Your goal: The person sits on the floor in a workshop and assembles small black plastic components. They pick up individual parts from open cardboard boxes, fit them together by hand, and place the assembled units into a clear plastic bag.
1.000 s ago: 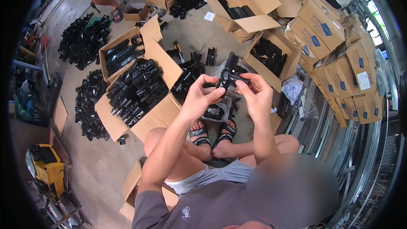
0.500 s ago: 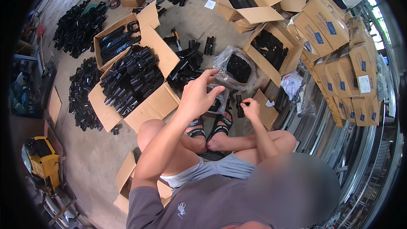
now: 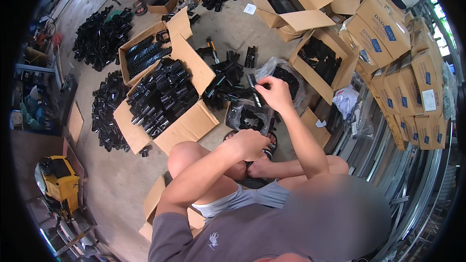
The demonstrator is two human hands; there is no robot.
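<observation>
Pinched in my right hand (image 3: pixel 275 93) is a slim black plastic piece (image 3: pixel 254 90), held tilted over the gap between two clear bags. My left hand (image 3: pixel 249 144) is lower, above my feet, with its fingers curled closed; what they hold, if anything, is hidden. Just beyond that hand sits a clear plastic bag (image 3: pixel 234 115) of small black parts. A second clear bag (image 3: pixel 268 69) of black parts is partly covered by my right hand. Left of the right hand lies a loose heap of black fittings (image 3: pixel 224 78), and one fitting (image 3: pixel 250 57) stands apart behind it.
To the left, an open carton (image 3: pixel 187 122) overflows with black fittings, beside floor piles (image 3: pixel 108 111) of them. Another open carton (image 3: pixel 335 87) stands at right, near stacked boxes (image 3: pixel 378 31) and metal profiles (image 3: pixel 361 148). A tool with an orange handle (image 3: pixel 210 44) lies behind the heap. Two other people sit farther back.
My right hand has risen away from my feet, carrying a black piece up and to the left. The left hand has dropped toward my feet, and its spread fingers have curled closed.
</observation>
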